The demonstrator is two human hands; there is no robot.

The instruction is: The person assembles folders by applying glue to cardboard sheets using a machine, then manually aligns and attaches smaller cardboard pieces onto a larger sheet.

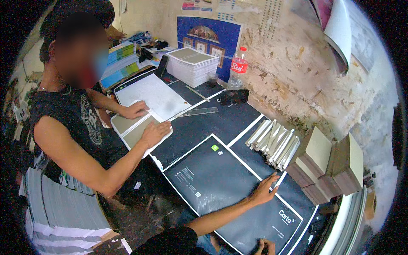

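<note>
My left hand (262, 191) reaches over a large black printed sheet (229, 178) with white edges. Its fingers appear closed around a narrow white strip (279, 181), just in front of a pile of similar pale strips (272, 142). At the lower edge my right hand (265, 247) is partly cut off. Its fingers are curled over the sheet's near side, and I cannot make out what they hold, if anything. Stacks of small grey-brown boards (316, 155) stand to the right of the strips.
At left a co-worker presses both hands on grey boards (138, 135) on a white sheet. Beyond lie a clear ruler (197, 112), a white sheet pile (153, 93), a board-topped stack (193, 68), a bottle (238, 68) and a phone (233, 97). Thick paper stacks (63, 208) stand lower left.
</note>
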